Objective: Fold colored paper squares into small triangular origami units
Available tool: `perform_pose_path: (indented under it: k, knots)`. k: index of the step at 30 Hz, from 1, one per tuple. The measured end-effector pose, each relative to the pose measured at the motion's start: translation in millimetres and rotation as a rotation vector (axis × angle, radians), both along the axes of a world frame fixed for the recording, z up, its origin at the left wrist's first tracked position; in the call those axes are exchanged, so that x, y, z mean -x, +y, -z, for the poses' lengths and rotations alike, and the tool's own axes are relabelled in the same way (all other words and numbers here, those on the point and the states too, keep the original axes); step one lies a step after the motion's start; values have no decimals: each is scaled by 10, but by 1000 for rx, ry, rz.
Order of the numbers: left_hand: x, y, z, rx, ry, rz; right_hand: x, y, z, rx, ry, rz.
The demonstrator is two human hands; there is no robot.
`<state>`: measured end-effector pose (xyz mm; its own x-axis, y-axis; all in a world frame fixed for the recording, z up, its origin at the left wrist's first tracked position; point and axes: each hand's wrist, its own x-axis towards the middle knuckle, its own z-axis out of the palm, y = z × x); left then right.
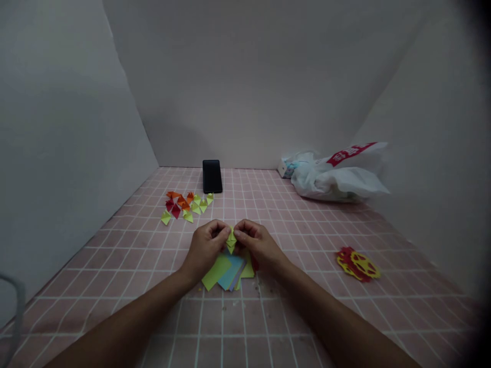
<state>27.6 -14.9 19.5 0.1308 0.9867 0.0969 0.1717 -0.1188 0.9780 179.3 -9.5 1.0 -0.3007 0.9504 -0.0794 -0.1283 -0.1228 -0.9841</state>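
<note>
A small folded piece of yellow-green paper (231, 242) is pinched between my two hands, its pointed end facing down toward me. My left hand (207, 245) grips its left edge with thumb and fingertips. On the opposite edge, my right hand (258, 242) holds it in the same kind of pinch. Just below the hands lies a loose fan of coloured paper sheets (230, 271) in yellow-green, blue and purple, with some red at the right. My hands partly cover this pile.
Several small folded paper pieces (184, 203) in red, orange and yellow lie at the left. Behind them is a black phone (212, 176). A white plastic bag (333, 181) rests at the back right beside a tissue box (286, 167). Red and yellow cut-outs (358, 265) lie right.
</note>
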Motion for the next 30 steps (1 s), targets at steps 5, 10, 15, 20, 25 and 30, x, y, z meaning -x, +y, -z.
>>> perform_pose_path:
  k: [5,10,15,20,25,30]
  knots:
    - [-1,23,7,45,-43,-19,27,-9,-35,-35,-44,24]
    - [21,64,89,94,-116,-19,34,-31,-55,-188,-80,105]
    - [18,86,147,120,-209,-24,45,-42,38,-334,-148,60]
    - [-4,88,160,177,-279,0,54,-31,73,-316,-164,116]
    - [-3,80,150,194,-283,1,51,-41,56,-306,-172,135]
    - [-5,70,130,203,-296,13,32,-62,68,-415,-268,180]
